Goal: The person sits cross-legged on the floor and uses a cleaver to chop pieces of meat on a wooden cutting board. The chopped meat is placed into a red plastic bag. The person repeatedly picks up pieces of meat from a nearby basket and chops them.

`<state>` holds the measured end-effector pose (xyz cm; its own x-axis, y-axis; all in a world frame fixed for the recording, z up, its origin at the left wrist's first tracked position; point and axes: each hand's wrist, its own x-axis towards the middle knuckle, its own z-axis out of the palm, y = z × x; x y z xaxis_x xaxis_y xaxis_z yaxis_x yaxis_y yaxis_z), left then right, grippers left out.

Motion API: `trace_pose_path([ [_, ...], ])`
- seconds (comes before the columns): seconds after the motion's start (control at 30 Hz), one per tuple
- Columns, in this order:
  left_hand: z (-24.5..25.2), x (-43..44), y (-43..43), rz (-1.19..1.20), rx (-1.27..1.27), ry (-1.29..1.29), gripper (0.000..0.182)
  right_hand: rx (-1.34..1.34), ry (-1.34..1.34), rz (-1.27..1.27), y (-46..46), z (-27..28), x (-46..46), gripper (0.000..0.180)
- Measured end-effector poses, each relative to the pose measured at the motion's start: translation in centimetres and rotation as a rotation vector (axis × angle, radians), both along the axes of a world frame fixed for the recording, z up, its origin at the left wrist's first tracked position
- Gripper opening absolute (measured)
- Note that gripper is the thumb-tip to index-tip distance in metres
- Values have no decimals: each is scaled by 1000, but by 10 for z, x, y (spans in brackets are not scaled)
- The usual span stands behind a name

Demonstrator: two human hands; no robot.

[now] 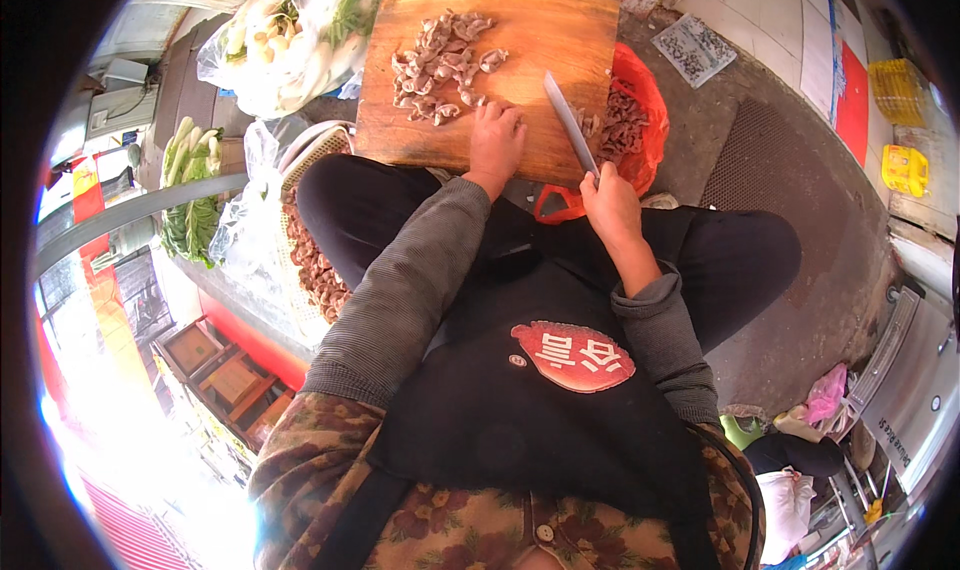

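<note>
A wooden cutting board (540,29) lies before me, with a pile of small brownish meat pieces (435,63), apparently gizzards, on its left half. My left hand (499,140) rests at the board's near part, fingers curled by the lower right of the pile; whether a piece is under the fingers cannot be told. My right hand (611,198) is closed on the handle of a kitchen knife (570,123), whose blade points up and left over the board's right side. A few cut pieces (586,122) lie just right of the blade. Beside the board, a red plastic bag (654,104) holds cut meat (622,123).
At left stand a woven plastic basket (300,300) of more meat pieces, leafy greens (187,225) and a clear bag of pale vegetables (292,52). Right of the red bag are a printed packet (694,50) and a perforated floor mat (765,157). My knees flank the board's near edge.
</note>
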<state>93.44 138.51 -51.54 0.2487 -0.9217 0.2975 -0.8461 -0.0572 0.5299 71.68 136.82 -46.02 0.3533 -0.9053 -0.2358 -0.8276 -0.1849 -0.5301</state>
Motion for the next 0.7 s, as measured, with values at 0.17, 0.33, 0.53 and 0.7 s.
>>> trace_pose_path([
  [0.17, 6, -22, 11, -117, -33, 179, 26, -45, 13, 2, 0, -6, -2, 28],
  [0.33, 3, -17, 24, 86, -23, 130, 18, -88, 19, 60, 3, 7, 2, 26],
  [0.53, 2, -17, 17, -49, -37, 65, 21, -163, 10, 159, 18, 10, 11, 24],
  [0.7, 1, -12, 19, -106, -22, 35, 27, -107, 69, 181, 31, 13, 4, 24],
])
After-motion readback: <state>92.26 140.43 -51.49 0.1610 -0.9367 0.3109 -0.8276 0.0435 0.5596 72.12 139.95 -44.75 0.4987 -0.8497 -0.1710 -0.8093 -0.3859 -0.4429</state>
